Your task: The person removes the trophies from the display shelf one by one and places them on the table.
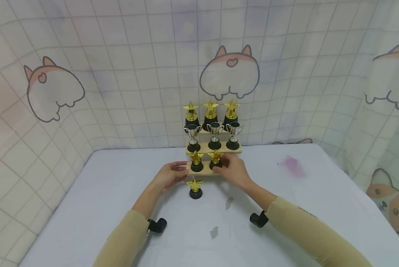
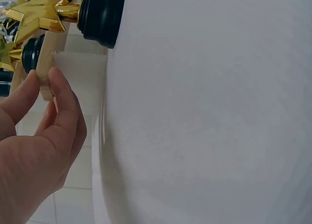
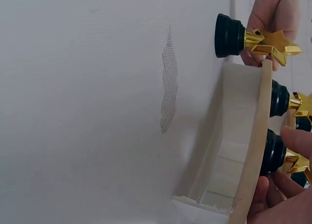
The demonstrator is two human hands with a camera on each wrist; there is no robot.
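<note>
My right hand (image 1: pixel 234 170) pinches one small star trophy (image 1: pixel 215 162) on the lowest wooden shelf (image 1: pixel 206 170); my left hand (image 1: pixel 170 177) clamps that shelf's left end. White table (image 1: pixel 119 207) below, grid-patterned cloth (image 1: pixel 152 92) behind. Three small stars, one on the table; three silver cups (image 1: pixel 214 133); three larger star trophies (image 1: pixel 210 114).

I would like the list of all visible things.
Table: one, white, below
Shelves: three, light wood, far centre
Big star trophies: three, gold-black, top shelf
Cups: three, silver-black, middle shelf
Small star trophies: three, gold-black, bottom shelf (two), table (one)
Stain: one, pink, table
Patches: two, grey, table
Dog drawings: several, orange-white, wall cloth
Cameras: two, black, wrists
Sleeves: two, beige, forearms
Left hand: one, bare, gripping bottom shelf
Right hand: one, bare, gripping small star trophy
</note>
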